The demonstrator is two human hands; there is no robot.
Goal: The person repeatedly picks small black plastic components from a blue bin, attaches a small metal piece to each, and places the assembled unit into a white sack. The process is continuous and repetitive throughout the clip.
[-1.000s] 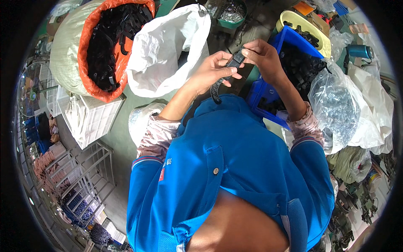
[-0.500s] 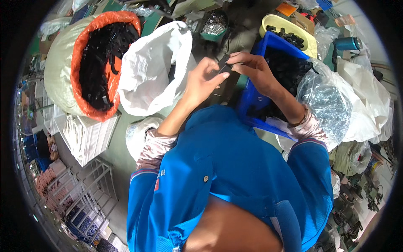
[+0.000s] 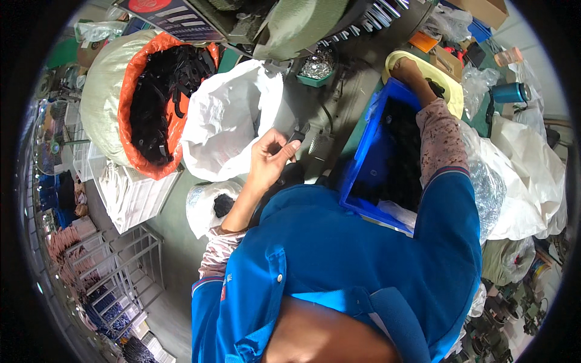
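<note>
My left hand [image 3: 270, 158] is closed on a small black plastic part [image 3: 298, 134], pinched between thumb and fingers in front of the white sack. My right hand [image 3: 410, 74] is down in the yellow tub [image 3: 456, 97], at its near left end. Its fingers point away from me and are too hidden to show whether they hold anything. Some black parts [image 3: 437, 88] lie in the tub beside the wrist. My right forearm passes over the blue bin [image 3: 367, 151], which holds a dark mass of black parts.
Left of my left hand stands the open white sack [image 3: 212, 121]; beyond it is an orange-lined sack [image 3: 127, 121] of black pieces. A machine [image 3: 302, 27] juts in at the top, over a green tray [image 3: 315, 80] of small metal pieces. Clear plastic bags [image 3: 484, 175] lie at the right.
My right hand has left the black part and moved right and away into the yellow tub. My left hand keeps the part, slightly lower and nearer. The view has shifted, bringing the machine in.
</note>
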